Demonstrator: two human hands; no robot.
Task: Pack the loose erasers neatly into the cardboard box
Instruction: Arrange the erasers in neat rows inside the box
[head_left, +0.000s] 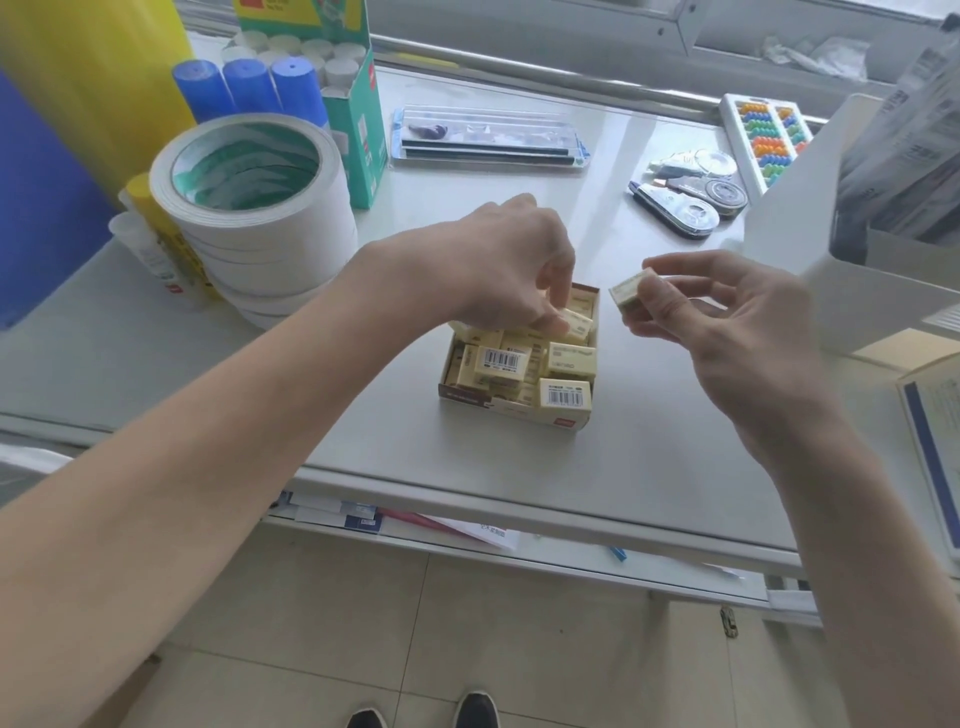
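Head view, near to far. Foreground: dark shoes (475, 709) on a tiled floor; above them a lower shelf (415, 525) holding papers; then the grey table (519, 462).

Centre: the cardboard box (519, 410) sits open on the table, back from the front edge; it is filled with yellow erasers (506, 358) at mixed angles, some flat with barcodes up, some on edge; packing is judged part done, since the pile is not yet in rows. The left hand (509, 265) reaches down over the far side of the box, thumb and fingertips pinching a corner eraser (577, 323) at its far right. The right hand (737, 332) is held just right of the box, above the table, thumb and fingers clamped on a loose eraser (626, 294); the two hands are near but apart.

Beyond: stacked white tape rolls (249, 208) at left; correction tapes (685, 205) at right; a clear pencil case (488, 137), blue-capped glue sticks (249, 88) and a bead abacus (769, 135) farthest off.

Risks, as judgement: pressing the loose eraser onto the uneven pile could leave it proud of the rim or tip a neighbour out; tugging the corner eraser could drag the light box, since no hand steadies it; either fingertip grip could slip.
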